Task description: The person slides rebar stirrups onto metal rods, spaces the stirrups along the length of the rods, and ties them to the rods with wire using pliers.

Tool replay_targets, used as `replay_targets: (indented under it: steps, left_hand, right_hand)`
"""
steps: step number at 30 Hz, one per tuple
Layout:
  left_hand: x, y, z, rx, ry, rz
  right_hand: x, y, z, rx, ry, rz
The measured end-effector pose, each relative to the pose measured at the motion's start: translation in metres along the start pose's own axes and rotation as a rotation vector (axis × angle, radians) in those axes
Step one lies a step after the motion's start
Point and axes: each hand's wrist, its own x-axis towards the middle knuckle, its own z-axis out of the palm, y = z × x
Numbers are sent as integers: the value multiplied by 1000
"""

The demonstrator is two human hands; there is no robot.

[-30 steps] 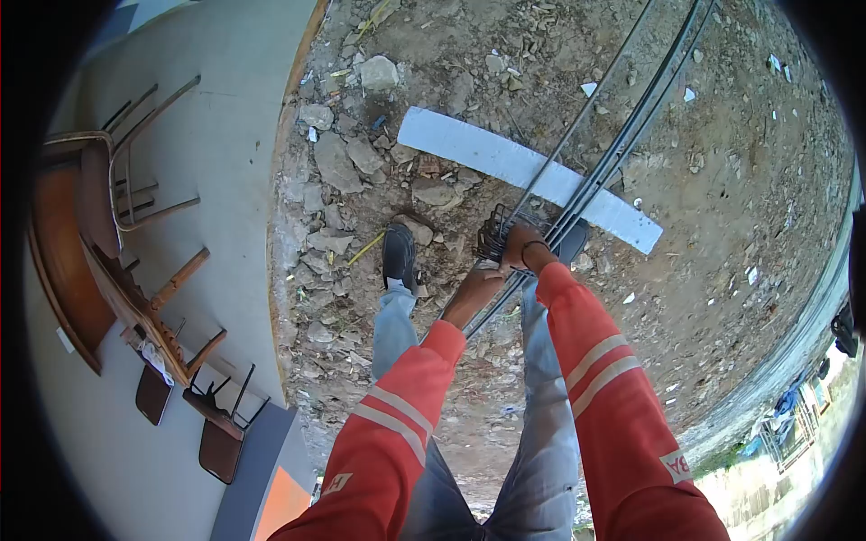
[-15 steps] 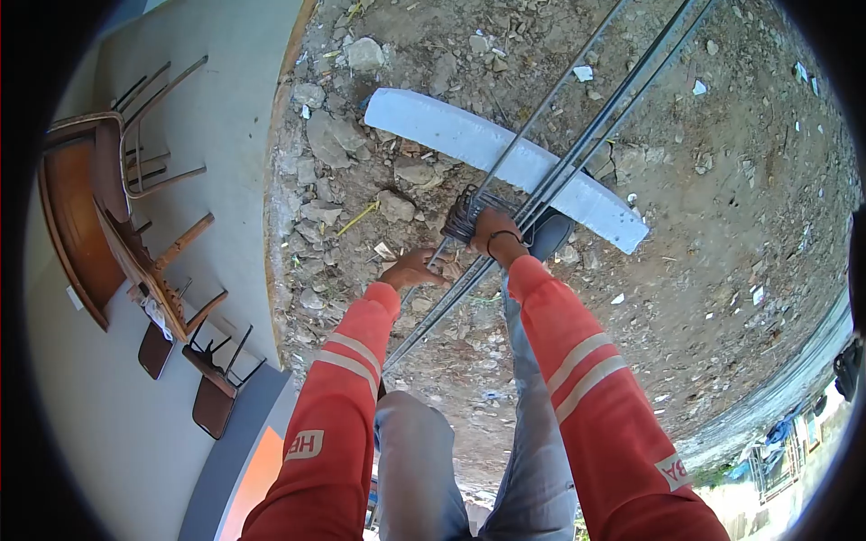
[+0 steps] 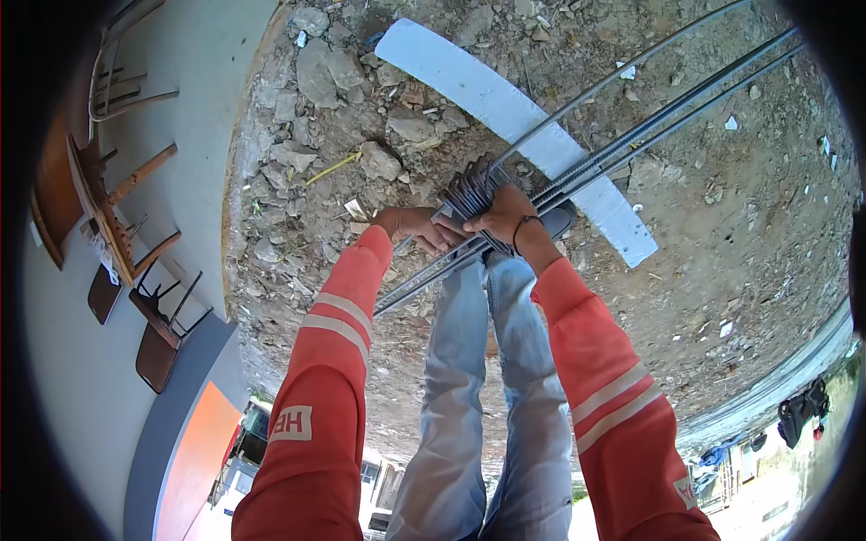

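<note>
Long steel rods (image 3: 667, 101) run diagonally through the view, from the lower left up to the upper right. A tight stack of dark bent-metal stirrups (image 3: 469, 189) hangs around at least one of them. My right hand (image 3: 507, 215), with a dark band at its wrist, is closed on the right side of this stack. Just left of the stirrups, my left hand (image 3: 422, 227) has its fingers curled over a rod; its fingertips are partly hidden among the metal.
A pale curved slab (image 3: 505, 95) lies under the rods on rubble-strewn ground (image 3: 722, 207). Stones (image 3: 379, 162) lie to the left. Beyond a floor edge are a wooden chair (image 3: 99, 216) and dark-seated chairs (image 3: 155, 356). My legs (image 3: 456, 361) stand close below the rods.
My left hand has closed in on the rod beside the stirrups. The rods now slant more to the right, and my legs have come closer together. The whole view has shifted.
</note>
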Motion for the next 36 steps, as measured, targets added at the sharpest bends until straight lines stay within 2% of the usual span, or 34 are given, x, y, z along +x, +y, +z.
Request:
replay_targets:
  steps: [2, 7, 9, 10, 13, 14, 17, 18, 20, 25, 27, 28, 31, 33, 35, 36]
  left_hand:
    - [0, 0, -2, 26, -44, 19]
    - [-9, 17, -3, -59, -129, 52]
    - [-5, 17, -12, -385, -188, 256]
    - [1, 16, -19, -400, -170, 266]
    - [22, 15, -16, -288, -230, 111]
    - [22, 16, -14, -328, -276, 186]
    - [22, 14, -6, -411, -350, 80]
    - [27, 1, -6, -338, -242, -14]
    - [44, -20, -7, -317, -239, -9]
    - [36, -16, 19, -363, -233, 17]
    - [26, -15, 29, -391, -272, -21]
    - [-9, 27, 58, -338, -247, 6]
    - [-19, 16, 62, -354, -273, 28]
    - [-6, -20, 38, -321, -206, -113]
    - [-17, -10, 39, -289, -251, -93]
    - [-40, 21, 59, -303, -265, -52]
  right_hand:
    - [-3, -5, -7, 12, -67, 39]
    - [-9, -12, -10, 2, -43, 94]
    - [-13, -14, -8, 3, -14, 149]
    - [-11, -15, -6, 7, -4, 173]
    - [-17, -19, -13, 62, -67, 180]
    - [-18, -19, -12, 75, -45, 186]
    - [-16, -18, -8, 67, -55, 185]
    - [-19, -21, -11, 70, -49, 186]
    - [-30, -25, -18, 26, -54, 216]
    - [-40, -11, -23, 26, -23, 190]
    - [-45, 0, -28, 104, 58, 102]
    - [-52, -3, -39, 73, 58, 119]
    - [-67, 2, -74, -18, 106, 7]
    - [-74, 6, -111, -29, 43, 50]
    - [-76, 4, -152, 47, -18, -6]
    - [-59, 20, -164, 94, -25, -28]
